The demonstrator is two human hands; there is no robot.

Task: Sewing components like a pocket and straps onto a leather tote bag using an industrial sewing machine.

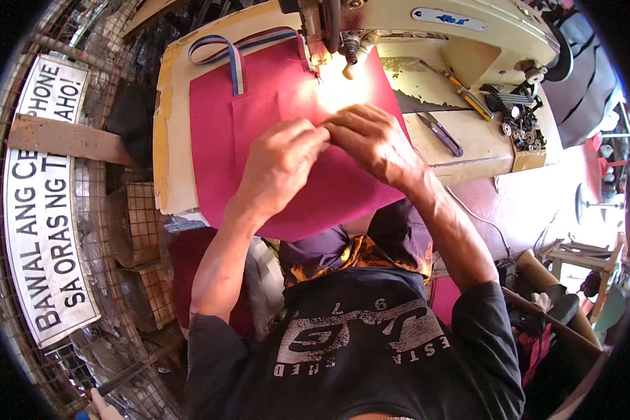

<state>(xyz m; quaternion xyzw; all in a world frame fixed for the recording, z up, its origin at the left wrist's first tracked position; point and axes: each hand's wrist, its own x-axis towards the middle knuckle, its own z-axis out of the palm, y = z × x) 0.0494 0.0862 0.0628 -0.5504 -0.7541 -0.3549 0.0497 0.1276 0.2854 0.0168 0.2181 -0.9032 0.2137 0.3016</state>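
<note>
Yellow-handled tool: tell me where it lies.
The yellow-handled tool lies in the head view's upper right, between the sewing machine and the small snips, left of the metal parts.

A bright glow beneath the cream-painted metal sewing machine [511, 35] bleaches part of the flat magenta fabric [220, 161], while glare washes out the right and fisheye distortion bends the edges.

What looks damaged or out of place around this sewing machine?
The tabletop has a ragged, yellowed left edge, as if its surface has worn away. Right of the magenta fabric, the bed of the sewing machine looks blotchy with a jagged border, perhaps peeling.
</note>
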